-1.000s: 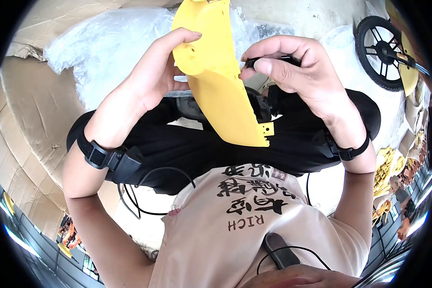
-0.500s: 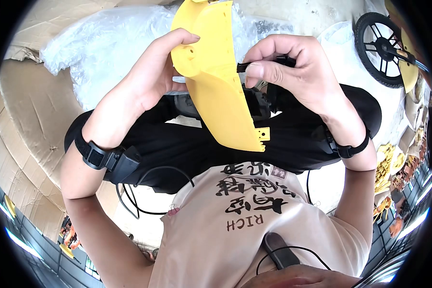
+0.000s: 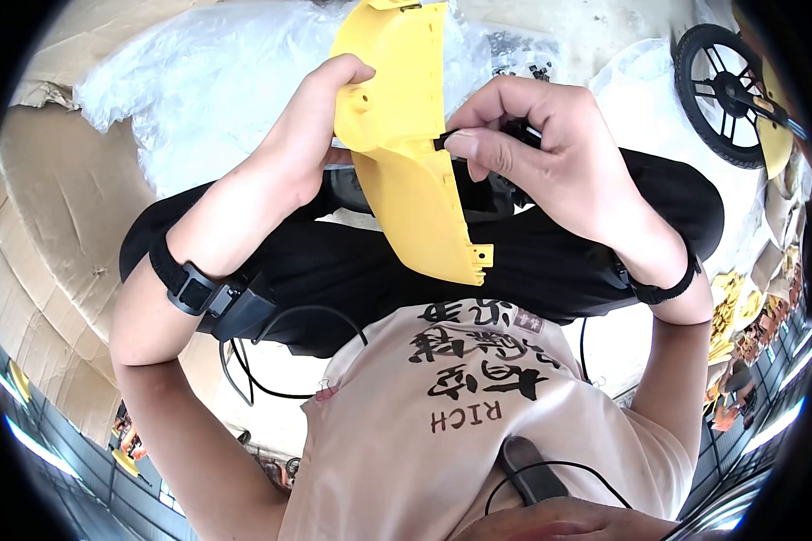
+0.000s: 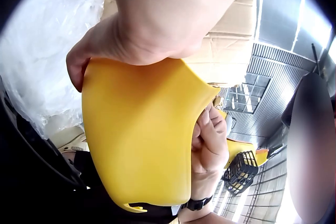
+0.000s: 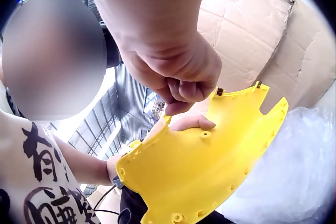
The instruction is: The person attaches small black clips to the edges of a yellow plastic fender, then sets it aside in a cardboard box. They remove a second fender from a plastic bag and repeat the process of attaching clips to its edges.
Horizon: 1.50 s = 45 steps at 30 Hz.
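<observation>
A curved yellow plastic cover (image 3: pixel 415 212) hangs over the lap, its inner side with screw bosses and small edge slots facing the right wrist view. My left hand (image 3: pixel 307 122) grips it by the far-left side, thumb on the inside and the other fingers behind. At the cover's right edge, my right hand (image 3: pixel 541 144) pinches a small black clip (image 3: pixel 439 142) between thumb and index finger. More small black pieces are tucked in that hand's curled fingers. Two dark clips sit on the cover's rim in the right wrist view, one of them a small clip (image 5: pixel 220 91) near the right hand.
Clear plastic wrap (image 3: pixel 207 99) lies beyond the hands, with several small black pieces (image 3: pixel 537 70) scattered at its right. Flattened cardboard (image 3: pixel 63 180) covers the floor on the left. A black spoked wheel (image 3: pixel 720 95) stands at the far right.
The right hand has moved left and slightly down, bringing the black clip up to the cover's edge. The cover has tilted a little more upright in the left hand.
</observation>
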Motion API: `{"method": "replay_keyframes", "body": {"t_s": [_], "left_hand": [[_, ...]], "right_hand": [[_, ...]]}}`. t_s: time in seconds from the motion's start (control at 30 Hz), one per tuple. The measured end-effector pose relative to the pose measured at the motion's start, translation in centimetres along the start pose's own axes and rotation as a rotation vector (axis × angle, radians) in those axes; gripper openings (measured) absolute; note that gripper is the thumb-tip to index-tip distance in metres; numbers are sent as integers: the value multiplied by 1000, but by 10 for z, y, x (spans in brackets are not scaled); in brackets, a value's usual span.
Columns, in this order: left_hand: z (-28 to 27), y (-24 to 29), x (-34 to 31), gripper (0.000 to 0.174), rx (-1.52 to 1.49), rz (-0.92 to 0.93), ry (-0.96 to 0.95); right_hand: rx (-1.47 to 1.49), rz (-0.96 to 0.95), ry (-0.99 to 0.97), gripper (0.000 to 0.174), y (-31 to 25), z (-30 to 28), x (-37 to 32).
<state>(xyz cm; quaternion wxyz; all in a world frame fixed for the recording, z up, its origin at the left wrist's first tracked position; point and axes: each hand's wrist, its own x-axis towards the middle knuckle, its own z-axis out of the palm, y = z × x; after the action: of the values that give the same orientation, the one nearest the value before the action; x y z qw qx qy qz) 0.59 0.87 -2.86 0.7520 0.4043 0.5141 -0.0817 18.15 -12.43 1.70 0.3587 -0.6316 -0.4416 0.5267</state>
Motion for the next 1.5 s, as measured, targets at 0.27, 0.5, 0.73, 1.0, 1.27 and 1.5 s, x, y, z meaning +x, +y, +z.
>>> {"method": "replay_keyframes", "body": {"t_s": [0.27,0.5,0.73,1.0,1.27,1.5], "left_hand": [[4,-7,3,53,-9,-19,-1],[7,-7,1,52,-19,-69,50],[-6,-4,2,54,-41,-122,-120],[-1,-5,-4,56,-38,-118,-131],[-4,1,-2,58,-82,-48,-39],[0,16,-17,59,-49,41,-82]], "right_hand": [[-10,-17,68,12,5,20,-2],[-58,-41,72,12,7,27,4],[419,100,-146,17,9,3,11],[723,294,-292,23,20,8,12],[820,319,-192,33,20,-4,15],[1037,295,-147,44,21,-23,19]]}}
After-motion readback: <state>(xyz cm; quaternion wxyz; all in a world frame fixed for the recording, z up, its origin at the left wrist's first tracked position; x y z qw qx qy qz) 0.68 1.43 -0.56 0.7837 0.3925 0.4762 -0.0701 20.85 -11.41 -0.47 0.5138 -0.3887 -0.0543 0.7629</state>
